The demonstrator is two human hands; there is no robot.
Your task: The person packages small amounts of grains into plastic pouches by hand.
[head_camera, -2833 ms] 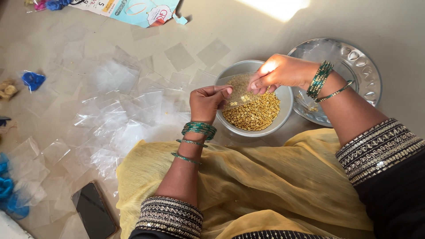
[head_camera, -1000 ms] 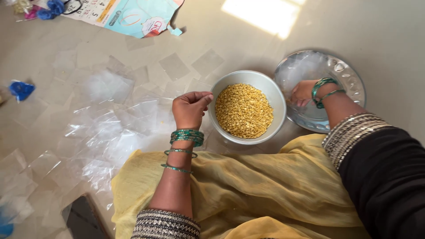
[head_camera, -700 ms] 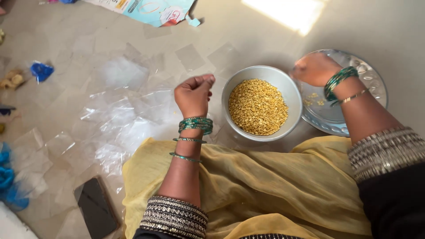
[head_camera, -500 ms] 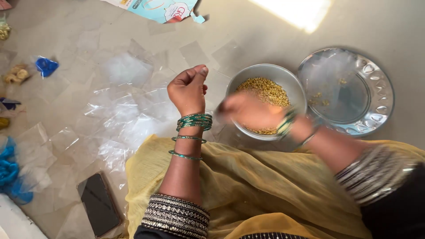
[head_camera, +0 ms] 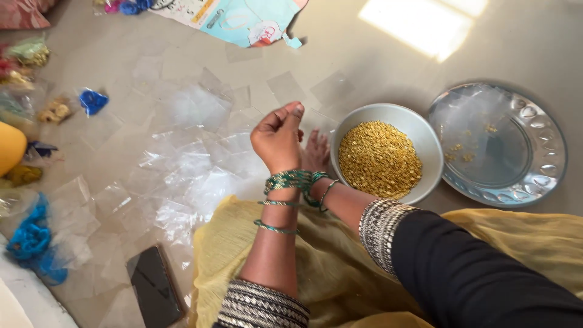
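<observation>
Small clear plastic bags [head_camera: 200,152] lie scattered on the floor, beneath the left hand [head_camera: 277,138], raised with fingers curled closed. The right hand [head_camera: 316,152] reaches down behind it, its grip hidden, beside the bowl of yellow beads [head_camera: 381,159].

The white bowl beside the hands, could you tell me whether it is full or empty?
Partly full: the white bowl holds a heap of small golden beads covering its bottom, with bare inner wall showing above them.

I sat on a smooth, pale grey floor [head_camera: 376,58]. A bright patch of sunlight [head_camera: 419,24] fell across it ahead of me. No wall, window or furniture came into my view, only floor.
</observation>
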